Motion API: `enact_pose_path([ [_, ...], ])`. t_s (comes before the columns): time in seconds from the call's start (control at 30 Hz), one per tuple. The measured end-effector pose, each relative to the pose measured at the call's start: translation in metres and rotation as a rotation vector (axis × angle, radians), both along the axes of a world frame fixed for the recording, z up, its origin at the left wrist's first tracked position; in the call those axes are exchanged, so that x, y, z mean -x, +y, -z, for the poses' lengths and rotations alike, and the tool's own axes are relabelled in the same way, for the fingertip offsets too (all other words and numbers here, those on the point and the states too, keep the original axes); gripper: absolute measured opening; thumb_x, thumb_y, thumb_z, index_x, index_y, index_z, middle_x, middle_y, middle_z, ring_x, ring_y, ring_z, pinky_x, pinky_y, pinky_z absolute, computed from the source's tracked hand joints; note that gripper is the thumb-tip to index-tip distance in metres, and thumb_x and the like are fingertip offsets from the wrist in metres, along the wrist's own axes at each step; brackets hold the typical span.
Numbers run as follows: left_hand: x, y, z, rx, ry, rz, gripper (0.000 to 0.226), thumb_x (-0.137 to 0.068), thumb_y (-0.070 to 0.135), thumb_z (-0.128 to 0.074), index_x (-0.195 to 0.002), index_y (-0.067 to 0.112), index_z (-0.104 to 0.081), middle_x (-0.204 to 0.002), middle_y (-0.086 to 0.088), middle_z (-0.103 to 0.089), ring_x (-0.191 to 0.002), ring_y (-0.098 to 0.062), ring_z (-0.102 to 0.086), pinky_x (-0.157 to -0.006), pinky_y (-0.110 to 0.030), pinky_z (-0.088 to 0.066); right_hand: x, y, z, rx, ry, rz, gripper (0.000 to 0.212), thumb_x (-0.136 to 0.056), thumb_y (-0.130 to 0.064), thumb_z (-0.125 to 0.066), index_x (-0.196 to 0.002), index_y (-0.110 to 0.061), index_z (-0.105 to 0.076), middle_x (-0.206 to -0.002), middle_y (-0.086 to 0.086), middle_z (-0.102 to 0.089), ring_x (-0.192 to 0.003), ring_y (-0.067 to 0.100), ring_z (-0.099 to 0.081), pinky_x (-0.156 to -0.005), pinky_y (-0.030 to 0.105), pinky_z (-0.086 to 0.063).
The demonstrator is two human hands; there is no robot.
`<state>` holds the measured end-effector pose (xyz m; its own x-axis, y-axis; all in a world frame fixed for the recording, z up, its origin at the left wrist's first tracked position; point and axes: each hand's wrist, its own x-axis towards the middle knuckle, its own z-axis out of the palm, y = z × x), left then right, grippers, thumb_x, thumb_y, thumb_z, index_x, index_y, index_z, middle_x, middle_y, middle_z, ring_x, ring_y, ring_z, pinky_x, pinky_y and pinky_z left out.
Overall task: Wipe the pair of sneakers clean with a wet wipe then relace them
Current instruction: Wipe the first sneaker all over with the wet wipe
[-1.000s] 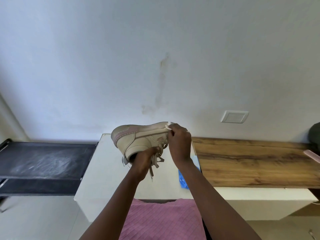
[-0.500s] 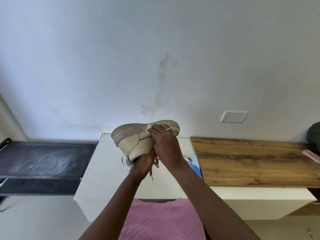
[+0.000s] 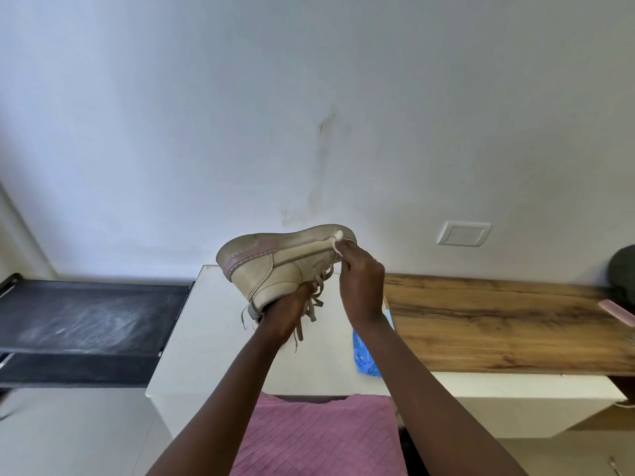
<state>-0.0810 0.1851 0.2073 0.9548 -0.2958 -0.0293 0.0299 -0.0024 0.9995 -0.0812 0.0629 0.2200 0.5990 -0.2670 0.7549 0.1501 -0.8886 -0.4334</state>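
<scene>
A beige sneaker (image 3: 275,261) with pink heel trim is held up over the white cabinet (image 3: 206,338), sole upward and toe to the right. My left hand (image 3: 287,309) grips it from below at the opening, and its loose laces (image 3: 314,300) hang down past my fingers. My right hand (image 3: 360,280) pinches a small white wet wipe (image 3: 338,235) against the sole edge near the toe. Only one sneaker is in view.
A blue wipes packet (image 3: 364,352) lies on the cabinet under my right forearm. A wooden top (image 3: 498,321) extends right, with a pink object (image 3: 618,312) and a dark item (image 3: 623,269) at its far end. A black rack (image 3: 86,314) stands left.
My right hand slid the wipe left along the sole edge toward the middle, then back right to the toe. The sneaker stayed held up in my left hand.
</scene>
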Motion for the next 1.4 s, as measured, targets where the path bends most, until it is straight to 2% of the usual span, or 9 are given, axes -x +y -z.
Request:
enact_pose_path([
  [0.13, 0.005, -0.001, -0.004, -0.035, -0.096, 0.066, 0.026, -0.096, 0.005, -0.043, -0.074, 0.016, -0.051, -0.055, 0.003, -0.052, -0.052, -0.001, -0.055, -0.046, -0.011, -0.039, 0.009, 0.034, -0.013, 0.134, -0.041, -0.137, 0.029, -0.076, -0.002, -0.046, -0.086, -0.001, -0.073, -0.091, 0.010, -0.072, -0.085, 0.025, -0.069, -0.075, 0.027, -0.052],
  [0.3, 0.012, -0.001, -0.011, 0.022, -0.231, 0.060, 0.030, -0.094, -0.016, -0.035, -0.104, 0.010, -0.046, -0.081, 0.008, -0.049, -0.068, 0.010, -0.059, -0.055, -0.004, -0.043, 0.013, 0.048, -0.017, 0.260, -0.036, -0.238, 0.035, -0.077, -0.003, -0.040, -0.094, -0.001, -0.071, -0.098, 0.009, -0.070, -0.095, 0.026, -0.065, -0.085, 0.027, -0.048],
  [0.43, 0.006, 0.000, -0.003, -0.072, -0.121, 0.019, 0.028, -0.096, 0.007, -0.045, -0.070, 0.012, -0.054, -0.047, 0.007, -0.053, -0.050, -0.008, -0.054, -0.045, -0.015, -0.040, 0.004, 0.020, -0.007, 0.259, 0.026, -0.119, 0.035, -0.077, -0.001, -0.045, -0.102, -0.001, -0.069, -0.103, 0.009, -0.069, -0.101, 0.028, -0.064, -0.081, 0.033, -0.054],
  [0.6, 0.003, -0.004, 0.007, -0.087, -0.035, 0.021, 0.021, -0.087, 0.032, -0.052, -0.080, 0.013, -0.060, -0.052, 0.011, -0.056, -0.050, -0.004, -0.052, -0.056, -0.024, -0.044, -0.006, -0.002, -0.009, 0.217, 0.051, 0.027, 0.032, -0.073, 0.008, -0.052, -0.099, 0.003, -0.070, -0.098, 0.014, -0.070, -0.095, 0.030, -0.066, -0.080, 0.032, -0.053],
  [0.87, 0.005, -0.002, 0.005, -0.045, -0.017, -0.009, 0.028, -0.091, 0.022, -0.049, -0.064, 0.014, -0.051, -0.040, 0.010, -0.053, -0.048, -0.006, -0.051, -0.063, -0.029, -0.046, -0.022, -0.013, -0.016, -0.168, 0.164, 0.165, 0.039, -0.081, 0.020, -0.045, -0.109, 0.004, -0.066, -0.105, 0.017, -0.068, -0.095, 0.032, -0.065, -0.081, 0.026, -0.047],
  [1.03, 0.002, 0.000, 0.001, -0.067, -0.006, 0.037, 0.030, -0.091, 0.023, -0.048, -0.064, 0.010, -0.054, -0.042, 0.006, -0.054, -0.061, -0.016, -0.057, -0.064, -0.029, -0.045, -0.015, 0.014, -0.021, -0.041, 0.035, -0.003, 0.039, -0.064, 0.022, -0.049, -0.089, 0.004, -0.072, -0.091, 0.016, -0.071, -0.088, 0.031, -0.066, -0.082, 0.014, -0.036],
  [1.17, 0.003, -0.002, 0.002, -0.120, 0.025, 0.080, 0.040, -0.101, 0.006, -0.035, -0.064, 0.019, -0.044, -0.062, 0.004, -0.050, -0.053, -0.001, -0.051, -0.045, -0.012, -0.042, -0.001, 0.045, -0.025, 0.111, 0.021, -0.272, 0.041, -0.060, 0.017, -0.045, -0.087, 0.003, -0.072, -0.093, 0.016, -0.071, -0.091, 0.031, -0.066, -0.084, 0.026, -0.048],
  [1.27, 0.004, -0.004, 0.001, -0.035, -0.043, 0.054, 0.038, -0.094, -0.008, -0.035, -0.064, 0.013, -0.043, -0.054, -0.003, -0.048, -0.042, -0.004, -0.047, -0.043, -0.019, -0.040, 0.002, 0.043, -0.028, 0.194, 0.040, -0.329, 0.036, -0.070, 0.009, -0.044, -0.091, 0.001, -0.072, -0.097, 0.014, -0.070, -0.093, 0.032, -0.064, -0.081, 0.034, -0.053],
  [1.4, 0.007, -0.005, -0.003, 0.035, -0.007, 0.045, 0.025, -0.086, 0.020, -0.048, -0.063, 0.009, -0.051, -0.039, 0.004, -0.052, -0.046, -0.009, -0.053, -0.050, -0.026, -0.044, 0.003, 0.014, -0.021, 0.319, 0.011, -0.195, 0.037, -0.076, -0.001, -0.041, -0.100, 0.002, -0.069, -0.104, 0.013, -0.069, -0.100, 0.031, -0.063, -0.081, 0.033, -0.054],
])
